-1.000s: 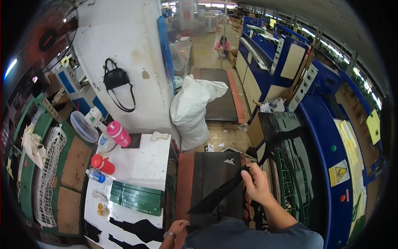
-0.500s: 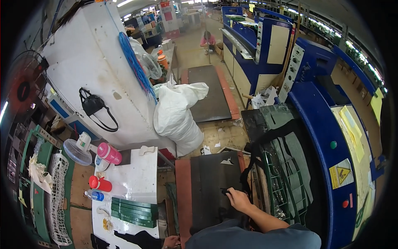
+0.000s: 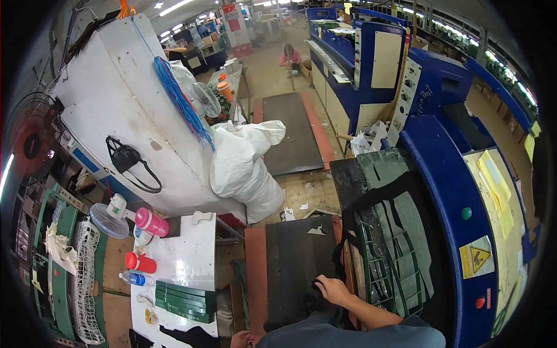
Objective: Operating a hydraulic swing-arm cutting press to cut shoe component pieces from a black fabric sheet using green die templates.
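My right hand (image 3: 333, 290) is closed, its fingertips pinching a small dark piece of material above the dark mat (image 3: 296, 249) with reddish borders. Just right of it, black sheet material (image 3: 338, 249) hangs in a strip from the machine bed. On that bed lies a green metal lattice frame (image 3: 380, 272), beside grey-green sheet (image 3: 413, 246). Only part of my left hand (image 3: 241, 339) shows at the lower edge, next to the white table; its fingers are mostly hidden. Black cut pieces (image 3: 194, 335) lie on the near end of that table.
On the white table (image 3: 183, 255) stand stacked green strips (image 3: 184, 298), a red bottle (image 3: 141, 263), a pink tumbler (image 3: 152, 222) and a small fan (image 3: 110, 219). A white sack (image 3: 246, 174) leans ahead. The blue machine (image 3: 432, 203) borders my right. A person (image 3: 290, 57) crouches far off.
My right hand has moved slightly nearer to me, still pinching the dark piece. My left hand shows a little at the lower edge in both. The view has shifted slightly.
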`<state>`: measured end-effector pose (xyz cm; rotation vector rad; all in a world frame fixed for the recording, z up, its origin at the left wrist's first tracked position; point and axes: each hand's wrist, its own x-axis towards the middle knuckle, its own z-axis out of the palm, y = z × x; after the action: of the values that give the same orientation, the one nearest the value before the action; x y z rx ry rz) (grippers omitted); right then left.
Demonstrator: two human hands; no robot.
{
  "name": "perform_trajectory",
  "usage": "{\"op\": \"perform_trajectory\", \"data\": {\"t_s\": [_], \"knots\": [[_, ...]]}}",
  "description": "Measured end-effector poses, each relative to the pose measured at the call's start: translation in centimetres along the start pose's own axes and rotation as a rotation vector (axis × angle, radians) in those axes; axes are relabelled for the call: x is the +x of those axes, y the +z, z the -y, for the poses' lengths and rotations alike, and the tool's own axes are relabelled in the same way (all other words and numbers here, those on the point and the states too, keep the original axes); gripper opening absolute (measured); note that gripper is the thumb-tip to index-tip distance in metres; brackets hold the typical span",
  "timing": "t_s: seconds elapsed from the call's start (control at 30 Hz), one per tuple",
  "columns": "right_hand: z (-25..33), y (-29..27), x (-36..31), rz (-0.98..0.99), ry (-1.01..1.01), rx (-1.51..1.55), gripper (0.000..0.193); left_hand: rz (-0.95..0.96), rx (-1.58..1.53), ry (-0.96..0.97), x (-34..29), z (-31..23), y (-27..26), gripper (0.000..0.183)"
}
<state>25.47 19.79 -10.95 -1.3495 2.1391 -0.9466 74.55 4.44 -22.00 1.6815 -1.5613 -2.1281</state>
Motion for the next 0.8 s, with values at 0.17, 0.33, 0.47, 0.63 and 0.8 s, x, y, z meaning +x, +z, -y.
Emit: {"op": "perform_trajectory", "data": {"t_s": [0.17, 0.33, 0.47, 0.63, 0.8], "knots": [[-0.5, 0.5, -0.9, 0.022, -0.014, 0.038, 0.02, 0.021, 0.121, 0.007, -1.4, -0.3, 0.2, 0.034], [-1.1, 0.5, -0.8, 0.024, -0.046, 0.03, 0.019, -0.255, 0.243, -0.26, -1.3, -0.3, 1.0, 0.024], [-0.9, 0.3, -0.8, 0.01, -0.055, 0.045, 0.019, -0.212, 0.206, -0.231, -2.0, -0.3, 1.2, 0.025], [-0.9, 0.7, -0.8, 0.009, -0.087, 0.039, 0.019, -0.223, 0.058, -0.283, -2.8, -0.8, 1.8, 0.028], [-0.8, 0.7, -0.8, 0.008, -0.113, 0.045, 0.019, -0.213, 0.124, -0.266, -3.6, -0.8, 2.1, 0.031]]}}
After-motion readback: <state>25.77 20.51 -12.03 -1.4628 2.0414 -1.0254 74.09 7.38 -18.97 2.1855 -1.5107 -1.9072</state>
